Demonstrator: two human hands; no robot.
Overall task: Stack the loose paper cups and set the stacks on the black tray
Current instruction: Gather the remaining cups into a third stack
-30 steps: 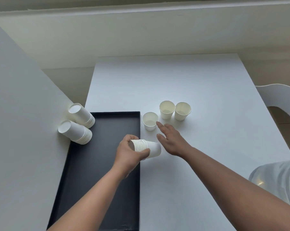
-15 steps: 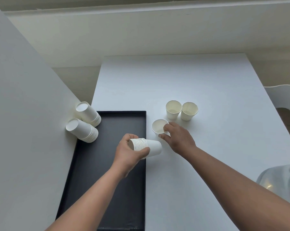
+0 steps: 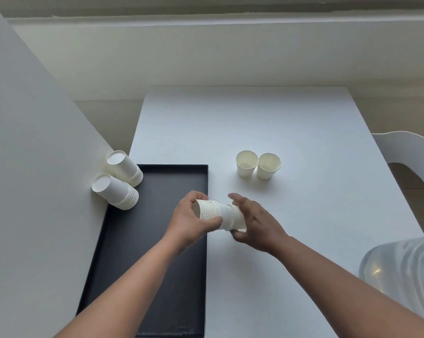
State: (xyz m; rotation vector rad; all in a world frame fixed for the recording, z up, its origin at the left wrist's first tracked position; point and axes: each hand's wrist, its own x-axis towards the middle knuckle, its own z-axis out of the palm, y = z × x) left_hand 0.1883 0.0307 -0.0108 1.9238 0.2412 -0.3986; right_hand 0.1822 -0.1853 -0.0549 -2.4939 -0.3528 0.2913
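At the centre of the frame the left hand [image 3: 190, 222] has its grip curled round the rim end of a sideways stack of nested white paper cups [image 3: 209, 210], thumb below and fingers above the banded rims. The right hand [image 3: 256, 222] is grasping a single white paper cup [image 3: 235, 219] and fitting it over the stack's base end, with thumb under and fingers over. The stack hangs above the right edge of the flat black rectangular tray [image 3: 155, 240], which lies on the white table [image 3: 255, 123] in the lower left of the frame.

Two finished stacks of white paper cups lie tilted at the tray's upper left corner: the upper stack [image 3: 125, 168] and the lower stack [image 3: 116, 192]. Both lean against the white wall panel there, and they look partly off the tray's rim. Two loose upright white paper cups remain right of centre, the left one [image 3: 247, 164] touching the right one [image 3: 268, 166].

The main risk is that the new cup goes on crooked. Thin paper walls crease easily, and a skewed push could jam it or buckle its rim. Squeezing too hard with either hand could dent the stack. A stack held sideways by one end could also slide apart if the left grip loosens. The two leaning stacks might roll if the tray is knocked.
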